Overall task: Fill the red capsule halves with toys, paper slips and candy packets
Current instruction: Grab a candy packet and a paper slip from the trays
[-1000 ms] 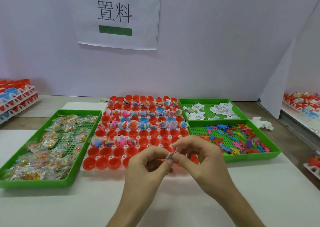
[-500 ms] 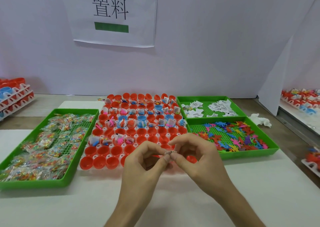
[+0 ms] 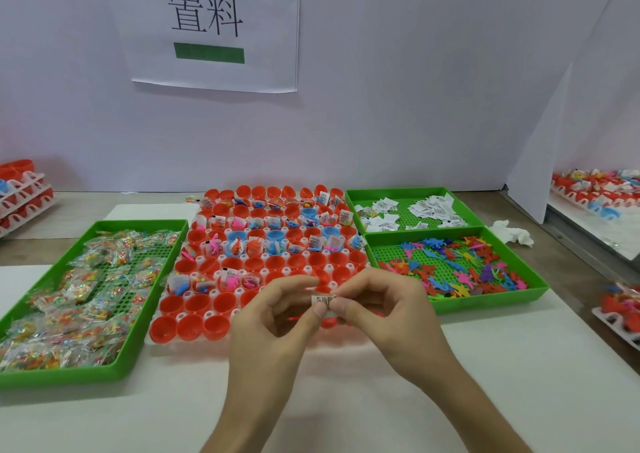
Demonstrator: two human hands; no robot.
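Observation:
A white rack (image 3: 166, 343) of red capsule halves (image 3: 194, 326) fills the middle of the table. The far rows hold toys, slips and packets; the near rows are bare. My left hand (image 3: 273, 328) and my right hand (image 3: 384, 314) meet above the rack's near edge. Both pinch one small printed paper slip (image 3: 323, 301) between thumb and fingertips. A green tray (image 3: 114, 371) of candy packets (image 3: 83, 300) lies at the left. At the right, one green tray (image 3: 353, 196) holds paper slips (image 3: 429, 208) and another green tray (image 3: 498, 302) holds coloured flat toys (image 3: 453, 265).
A white wall with a printed sign (image 3: 211, 26) rises behind the trays. Stacked racks of red capsules (image 3: 20, 193) stand at the far left, and more filled racks (image 3: 599, 189) at the far right. A crumpled white tissue (image 3: 512, 232) lies beside the toy tray.
Both hands stayed together over the rack's near edge, working the slip between the fingertips. The slip now shows more of its printed face. The view dipped slightly.

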